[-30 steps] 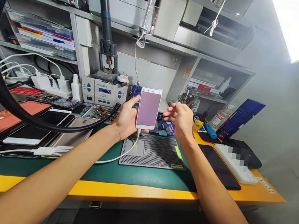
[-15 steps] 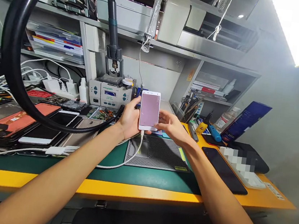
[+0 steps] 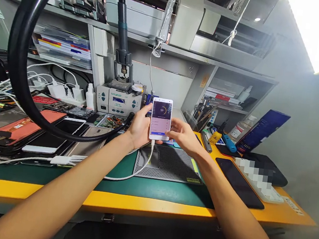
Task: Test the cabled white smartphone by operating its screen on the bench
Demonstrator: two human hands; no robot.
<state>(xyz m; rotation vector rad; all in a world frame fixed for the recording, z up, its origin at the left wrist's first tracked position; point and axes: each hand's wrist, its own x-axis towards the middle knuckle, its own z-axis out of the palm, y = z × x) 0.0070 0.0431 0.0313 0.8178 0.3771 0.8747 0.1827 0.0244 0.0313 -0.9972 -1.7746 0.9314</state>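
A white smartphone (image 3: 161, 114) is held upright above the bench, its screen lit with a dark upper half, a round gauge reading about 40 and a pale list below. My left hand (image 3: 141, 129) is closed around its left side, thumb along the edge. At the lower right, my right hand (image 3: 182, 134) has its thumb on the screen and its fingers curled by the phone's right edge. A white charging cable (image 3: 146, 163) is plugged into the bottom of the phone. Beneath lies a perforated dark metal plate (image 3: 171, 163) on a green mat (image 3: 156, 189).
A black hose (image 3: 19, 52) loops across the left, near a hot-air station (image 3: 121, 101). Several phones and parts, one an orange-red panel (image 3: 27, 126), crowd the left. On the right are a black tablet-like panel (image 3: 239, 181), a white case (image 3: 272, 193) and a clear bottle (image 3: 241, 127).
The phone's screen has switched from a plain pinkish page to a dark gauge with a list. Both hands keep nearly the same hold; the view has shifted slightly.
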